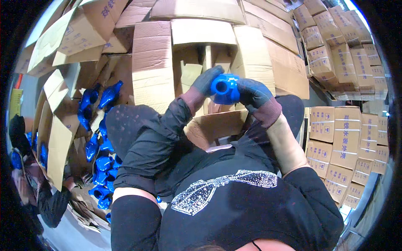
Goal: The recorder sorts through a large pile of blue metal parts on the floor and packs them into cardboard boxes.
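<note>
A glossy blue water meter body is held up between my two hands, its round opening turned toward me. My left hand, in a dark glove with a purplish cuff, grips its left side. My right hand, gloved the same way, is closed on its right side. Below the part an open cardboard box stands between my knees, flaps spread outward. Cardboard dividers show inside it; my hands and the part hide some of the interior.
On my left, several more blue water meter bodies lie in a heap. Open cartons stand at the far left. Taped, strapped cartons are stacked at the right. Another person's sleeve shows at the left edge, near an upright cardboard flap.
</note>
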{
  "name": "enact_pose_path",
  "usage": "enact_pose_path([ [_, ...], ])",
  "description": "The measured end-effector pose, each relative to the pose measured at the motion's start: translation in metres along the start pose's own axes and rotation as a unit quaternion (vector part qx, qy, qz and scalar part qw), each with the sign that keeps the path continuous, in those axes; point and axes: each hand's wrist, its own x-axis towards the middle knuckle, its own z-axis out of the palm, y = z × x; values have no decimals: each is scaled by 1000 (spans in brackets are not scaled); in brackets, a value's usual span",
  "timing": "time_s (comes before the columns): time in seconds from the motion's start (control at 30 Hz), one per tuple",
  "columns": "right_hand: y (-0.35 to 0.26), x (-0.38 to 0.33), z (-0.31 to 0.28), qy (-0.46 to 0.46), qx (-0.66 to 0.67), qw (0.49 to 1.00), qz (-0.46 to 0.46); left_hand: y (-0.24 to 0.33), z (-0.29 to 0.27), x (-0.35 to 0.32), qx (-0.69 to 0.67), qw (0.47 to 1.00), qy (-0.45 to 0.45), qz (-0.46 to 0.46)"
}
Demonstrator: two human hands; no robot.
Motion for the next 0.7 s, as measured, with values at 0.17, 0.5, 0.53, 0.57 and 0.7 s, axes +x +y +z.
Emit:
enact_pose_path([
  [0.17,1,-9,7,-7,94,995,19,-2,11,3,-133,984,30,-116],
  [0.5,14,-14,15,-18,245,955,165,7,12,-2,-289,921,81,-247],
  [0.53,18,-14,16,-25,223,962,158,5,12,-2,-283,928,81,-230],
  [0.57,19,-16,17,-27,224,961,160,2,11,-3,-277,933,81,-213],
  [0.7,26,-15,23,-15,214,961,172,-5,9,-3,-276,939,94,-186],
])
